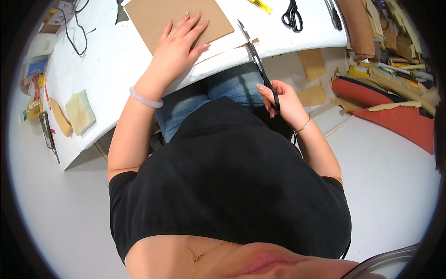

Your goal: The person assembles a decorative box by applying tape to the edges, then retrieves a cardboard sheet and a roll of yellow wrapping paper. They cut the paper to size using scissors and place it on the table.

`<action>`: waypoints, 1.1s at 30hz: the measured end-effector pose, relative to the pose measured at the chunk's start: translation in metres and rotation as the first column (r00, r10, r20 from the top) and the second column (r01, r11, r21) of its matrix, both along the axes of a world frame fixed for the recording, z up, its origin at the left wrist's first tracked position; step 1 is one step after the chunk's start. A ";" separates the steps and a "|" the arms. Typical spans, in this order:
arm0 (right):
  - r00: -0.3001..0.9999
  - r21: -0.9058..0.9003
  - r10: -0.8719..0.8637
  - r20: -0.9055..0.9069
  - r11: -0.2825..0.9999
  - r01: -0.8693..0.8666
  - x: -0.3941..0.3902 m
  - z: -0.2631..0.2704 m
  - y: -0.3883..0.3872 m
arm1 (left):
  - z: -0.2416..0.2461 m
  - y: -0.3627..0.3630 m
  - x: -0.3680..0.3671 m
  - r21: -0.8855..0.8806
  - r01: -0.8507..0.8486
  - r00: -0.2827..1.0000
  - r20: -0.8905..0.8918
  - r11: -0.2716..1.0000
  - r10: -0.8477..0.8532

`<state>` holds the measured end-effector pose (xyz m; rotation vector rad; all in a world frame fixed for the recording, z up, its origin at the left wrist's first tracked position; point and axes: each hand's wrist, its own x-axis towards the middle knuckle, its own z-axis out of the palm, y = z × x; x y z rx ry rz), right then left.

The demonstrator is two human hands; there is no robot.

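Observation:
My left hand (181, 42) lies palm down with fingers apart on a brown board (216, 21), which rests on the white-covered table (115, 73). White sheet material shows under the board's right and near edges. In my right hand (282, 97) is a pair of black-handled scissors (256, 55), held by the handles at the table's front edge. The blades point away from me, and their tip is just right of the board's corner. A thin brown strip (254, 41) lies by the blades; whether it sits between them I cannot tell.
Black-handled shears (294, 17) and a yellow cutter (261, 6) lie farther back. A black cable (82, 42) and a pale foam-like piece (81, 111) are at left. Rolled red material (390, 118) and brown paper scraps (310, 66) crowd the right side below table height.

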<state>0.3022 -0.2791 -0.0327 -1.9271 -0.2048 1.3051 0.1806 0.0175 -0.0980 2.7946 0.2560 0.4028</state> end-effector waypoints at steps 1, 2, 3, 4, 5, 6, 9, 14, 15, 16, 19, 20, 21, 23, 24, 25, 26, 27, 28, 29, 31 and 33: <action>1.000 -0.003 0.006 0.008 1.000 -0.006 0.001 0.001 0.002 | 0.001 0.000 0.000 -0.008 0.000 1.000 0.004 1.000 0.000; 1.000 -0.001 0.009 0.010 1.000 -0.009 0.002 0.001 0.003 | 0.001 -0.001 0.000 -0.016 -0.001 1.000 0.006 1.000 0.001; 1.000 0.001 0.012 0.011 1.000 -0.012 0.003 0.000 0.004 | 0.001 -0.001 -0.001 -0.024 -0.001 1.000 0.007 1.000 0.001; 1.000 0.003 0.014 0.012 1.000 -0.014 0.003 -0.001 0.004 | 0.001 -0.001 -0.001 -0.031 0.000 1.000 0.009 1.000 0.001; 1.000 0.009 0.009 0.013 1.000 -0.009 0.004 -0.002 0.003 | 0.002 -0.001 -0.001 -0.031 -0.001 1.000 0.018 1.000 0.001; 1.000 0.015 0.004 0.014 1.000 -0.004 0.004 -0.004 0.002 | 0.002 -0.001 -0.001 -0.030 0.000 1.000 0.028 1.000 0.001; 1.000 0.013 -0.009 0.008 1.000 0.009 0.002 -0.006 0.001 | 0.001 -0.001 -0.001 -0.028 -0.001 0.999 0.041 1.000 0.002; 1.000 0.019 -0.017 0.005 1.000 0.017 0.002 -0.006 0.005 | 0.001 -0.001 -0.002 -0.024 -0.006 0.999 0.032 1.000 0.007; 1.000 0.015 -0.006 0.018 1.000 0.006 0.003 -0.005 0.010 | 0.001 0.000 -0.001 -0.026 -0.003 1.000 0.025 1.000 0.004; 0.999 0.012 0.005 0.032 1.000 -0.006 0.004 -0.004 0.014 | 0.002 0.000 -0.001 -0.027 -0.002 1.000 0.018 1.000 0.002; 0.999 0.001 0.000 0.040 1.000 0.000 0.008 -0.006 0.023 | 0.002 0.000 -0.001 -0.045 -0.005 1.000 0.018 0.999 0.006; 0.999 0.003 0.001 0.040 1.000 -0.001 0.008 -0.007 0.024 | 0.002 0.000 -0.001 -0.048 -0.005 1.000 0.020 0.999 0.006; 0.999 0.005 0.003 0.039 1.000 -0.003 0.009 -0.007 0.026 | 0.002 0.000 0.000 -0.051 -0.005 1.000 0.021 0.999 0.006; 0.999 0.009 0.008 0.040 1.000 -0.008 0.010 -0.007 0.026 | 0.001 0.000 -0.001 -0.055 -0.008 1.000 0.027 0.998 0.009; 0.999 0.010 0.011 0.042 1.000 -0.011 0.009 -0.008 0.025 | 0.001 0.000 -0.001 -0.056 -0.010 0.999 0.031 0.998 0.012; 0.999 0.011 0.013 0.044 1.000 -0.014 0.009 -0.009 0.024 | 0.000 0.000 -0.001 -0.057 -0.012 0.999 0.035 0.998 0.014; 0.999 0.013 0.004 0.042 1.000 -0.004 0.009 -0.011 0.023 | 0.001 0.000 -0.001 -0.056 -0.013 0.999 0.030 0.998 0.015; 0.999 0.014 -0.006 0.039 1.000 0.005 0.009 -0.013 0.023 | 0.001 0.000 -0.001 -0.055 -0.014 1.000 0.026 0.998 0.016; 0.999 0.016 -0.015 0.036 1.000 0.015 0.009 -0.014 0.023 | 0.002 0.000 -0.001 -0.054 -0.015 1.000 0.022 0.998 0.016; 0.999 0.022 -0.015 0.036 1.000 0.014 0.010 -0.014 0.025 | 0.001 0.000 -0.001 -0.057 -0.015 1.000 0.021 0.998 0.017; 0.999 0.033 -0.014 0.035 0.999 0.013 0.010 -0.013 0.031 | 0.000 0.000 -0.001 -0.062 -0.016 1.000 0.021 0.998 0.018; 0.999 0.021 -0.015 0.037 1.000 0.015 0.013 -0.010 0.041 | 0.001 0.000 -0.001 -0.064 -0.019 1.000 0.021 0.998 0.020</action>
